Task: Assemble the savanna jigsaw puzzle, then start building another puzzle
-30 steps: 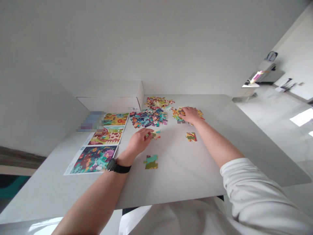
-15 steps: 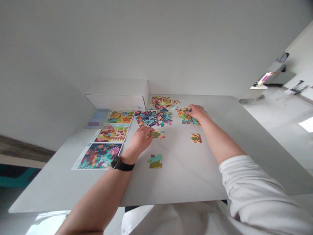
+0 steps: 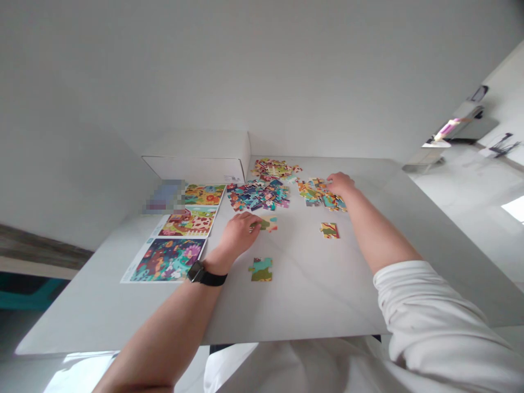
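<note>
Left grip (image 3: pixel 239 234) is pinching a jigsaw piece (image 3: pixel 269 224) against the desk (image 3: pixel 303 305), fingers pressed together, while the right grip (image 3: pixel 340 184) is spreading over a pile of pieces (image 3: pixel 317 195), seemingly keeping it sorted apart from the darker pile (image 3: pixel 257 195).

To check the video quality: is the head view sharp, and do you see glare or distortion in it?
In the head view, the puzzle piece looks fairly sharp, the table looks stretched by a wide lens, glare lies on the floor at right, and a pixelated patch covers one area.
</note>
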Demonstrator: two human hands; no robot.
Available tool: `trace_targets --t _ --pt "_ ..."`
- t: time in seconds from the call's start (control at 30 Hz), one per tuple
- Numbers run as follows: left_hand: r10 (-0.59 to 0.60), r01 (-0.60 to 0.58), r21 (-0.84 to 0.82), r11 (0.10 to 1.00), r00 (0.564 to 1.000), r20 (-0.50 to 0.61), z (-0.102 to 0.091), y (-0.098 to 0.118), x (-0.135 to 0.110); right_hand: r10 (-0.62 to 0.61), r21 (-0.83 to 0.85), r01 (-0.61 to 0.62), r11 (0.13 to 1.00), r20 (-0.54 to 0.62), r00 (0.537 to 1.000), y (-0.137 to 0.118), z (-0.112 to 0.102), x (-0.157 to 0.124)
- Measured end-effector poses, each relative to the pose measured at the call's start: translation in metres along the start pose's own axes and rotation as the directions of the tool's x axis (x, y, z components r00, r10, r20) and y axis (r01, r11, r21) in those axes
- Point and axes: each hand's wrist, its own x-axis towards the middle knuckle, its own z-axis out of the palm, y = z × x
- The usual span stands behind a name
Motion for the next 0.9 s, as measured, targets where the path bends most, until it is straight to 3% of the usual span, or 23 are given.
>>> trace_targets --t 0.17,0.37,0.47,0.57,0.73,0.9 --pt "0.002 -0.002 -0.008 1.0 1.0 0.004 -0.001 0.002 0.0 -0.209 -0.019 0.209 0.978 0.011 0.978 -0.006 0.003 -0.006" --pt "-0.005 0.005 0.003 1.0 1.0 0.001 -0.001 0.003 -0.001 -0.025 -0.061 0.022 0.998 -0.037 0.999 -0.006 0.0 -0.005" --pt "-0.014 0.014 0.004 1.0 1.0 0.014 -0.003 0.005 0.0 -0.104 -0.017 0.103 0.995 -0.064 0.993 -0.01 0.002 0.0" --pt "-0.02 0.02 0.002 1.0 1.0 0.014 -0.005 0.007 0.001 -0.214 0.011 0.214 0.977 -0.007 0.977 -0.016 0.006 0.01" --pt "-0.022 0.022 0.002 1.0 1.0 -0.009 -0.005 0.005 0.0 -0.233 0.011 0.233 0.972 0.089 0.968 -0.02 0.004 0.035" --pt "-0.028 0.028 -0.008 1.0 0.999 -0.019 -0.002 0.001 0.0 -0.234 -0.018 0.237 0.971 0.093 0.968 -0.019 -0.004 0.046"
